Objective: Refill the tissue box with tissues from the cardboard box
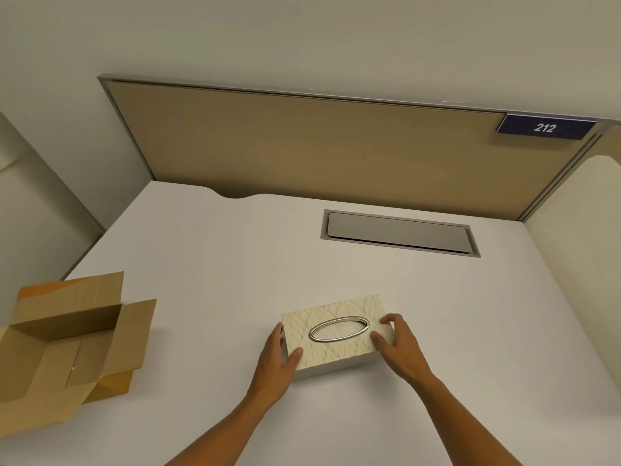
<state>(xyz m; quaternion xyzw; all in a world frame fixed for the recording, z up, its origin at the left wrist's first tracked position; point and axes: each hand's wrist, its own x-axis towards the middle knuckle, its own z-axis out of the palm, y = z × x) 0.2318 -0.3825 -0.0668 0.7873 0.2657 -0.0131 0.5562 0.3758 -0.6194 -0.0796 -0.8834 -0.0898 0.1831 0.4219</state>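
A cream tissue box point(336, 351) with a leaf pattern and a silver oval opening point(339, 328) rests on the white desk point(235, 264), near its front middle. White tissue shows inside the oval. My left hand point(279, 358) clasps the box's left end, thumb on top. My right hand point(395, 341) clasps the right end, fingers over the top edge. An open brown cardboard box point(64, 348) stands at the desk's left edge, flaps spread; the part of its inside that I see holds nothing.
A grey cable hatch point(400, 234) is set flush in the desk behind the tissue box. A tan partition panel point(302, 146) closes the back, with a blue "212" sign point(544, 127) at its top right. A second desk edge point(588, 203) lies to the right.
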